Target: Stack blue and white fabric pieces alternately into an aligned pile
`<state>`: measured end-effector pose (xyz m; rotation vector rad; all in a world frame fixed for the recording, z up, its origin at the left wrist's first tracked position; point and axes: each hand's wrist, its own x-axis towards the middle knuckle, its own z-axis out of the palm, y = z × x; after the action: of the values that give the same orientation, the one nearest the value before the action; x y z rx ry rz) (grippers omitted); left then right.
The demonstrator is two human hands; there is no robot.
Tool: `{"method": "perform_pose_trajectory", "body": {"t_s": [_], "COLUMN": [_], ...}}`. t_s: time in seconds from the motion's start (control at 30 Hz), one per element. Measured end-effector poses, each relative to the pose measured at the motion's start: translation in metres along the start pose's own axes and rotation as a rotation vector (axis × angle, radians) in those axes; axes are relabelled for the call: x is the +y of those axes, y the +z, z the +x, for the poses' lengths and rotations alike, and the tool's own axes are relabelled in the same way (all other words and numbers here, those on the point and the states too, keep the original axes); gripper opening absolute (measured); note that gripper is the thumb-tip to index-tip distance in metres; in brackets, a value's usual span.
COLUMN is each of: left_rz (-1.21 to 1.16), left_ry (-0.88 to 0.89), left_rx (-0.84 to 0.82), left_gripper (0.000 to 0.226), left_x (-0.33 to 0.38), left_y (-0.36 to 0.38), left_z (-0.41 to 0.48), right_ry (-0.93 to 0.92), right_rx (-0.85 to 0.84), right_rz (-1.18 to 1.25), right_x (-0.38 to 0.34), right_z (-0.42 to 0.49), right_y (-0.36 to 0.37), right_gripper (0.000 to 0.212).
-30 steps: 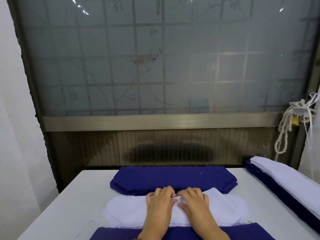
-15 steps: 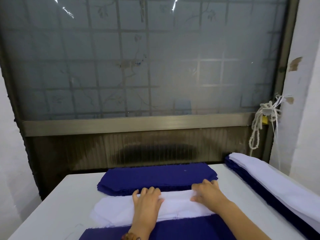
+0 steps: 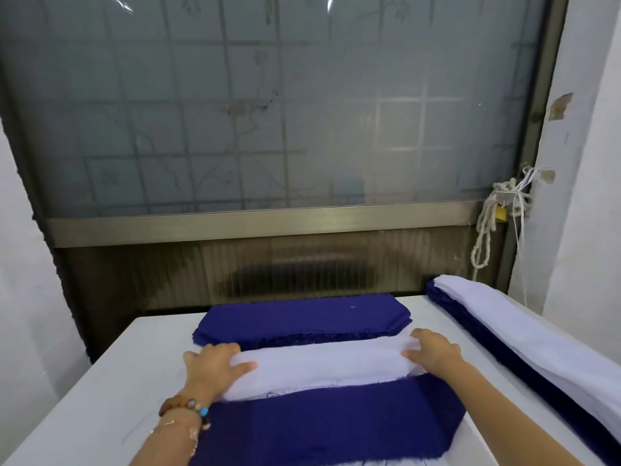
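At the middle of the white desk (image 3: 127, 371), the left hand (image 3: 215, 364) grips the left end of a long white fabric piece (image 3: 322, 363), thumb on top and fingers curled over the far edge. A beaded bracelet (image 3: 188, 406) sits on that wrist. The right hand (image 3: 433, 353) holds the opposite end in much the same way, fingers bent over the cloth and thumb at its near edge, so the piece lies flat between the two hands. I cannot tell whether they hold one layer or several. The white looks thick, as though more white pieces lie beneath it.

Just in front of the white piece, touching its near edge, a dark blue fabric piece (image 3: 336, 422) is spread flat, with slivers of white showing under its edges. That suggests a pile already begun with blue uppermost, so the white piece in hand is probably the next layer due on it. It has not been laid there yet.

Just behind the white piece sits a stack of dark blue fabric pieces (image 3: 302, 317) with fairly even edges, apparently supply not yet used. Along the right side of the desk runs a long pile of blue and white fabric (image 3: 497, 334), white on top and blue below. How its layers alternate is not clear. Judging by the thick supplies of both colours, much stacking remains. The alignment of the near pile cannot be checked, since its front runs out of view.
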<state>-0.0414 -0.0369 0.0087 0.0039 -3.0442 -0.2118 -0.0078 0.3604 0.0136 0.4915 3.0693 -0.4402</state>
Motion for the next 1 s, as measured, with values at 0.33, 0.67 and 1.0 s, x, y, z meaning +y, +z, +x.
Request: {"method": "perform_pose_trajectory", "body": {"t_s": [0.33, 0.67, 1.0], "left_rz": [-0.566, -0.779, -0.788], "left_ry": [-0.141, -0.096, -0.138], "left_rx": [0.16, 0.321, 0.148], "left_gripper": [0.049, 0.017, 0.019], "left_x": [-0.063, -0.044, -0.063], "left_y": [0.013, -0.029, -0.047], "left_z": [-0.019, -0.034, -0.093], "right_ry": [0.153, 0.148, 0.046], "right_rx": [0.054, 0.203, 0.079], "right_rz": [0.157, 0.589, 0.535], "right_x": [-0.003, -0.003, 0.018], "right_z": [-0.007, -0.019, -0.065], "right_y": [0.014, -0.009, -0.021], "right_gripper": [0.052, 0.055, 0.056]}}
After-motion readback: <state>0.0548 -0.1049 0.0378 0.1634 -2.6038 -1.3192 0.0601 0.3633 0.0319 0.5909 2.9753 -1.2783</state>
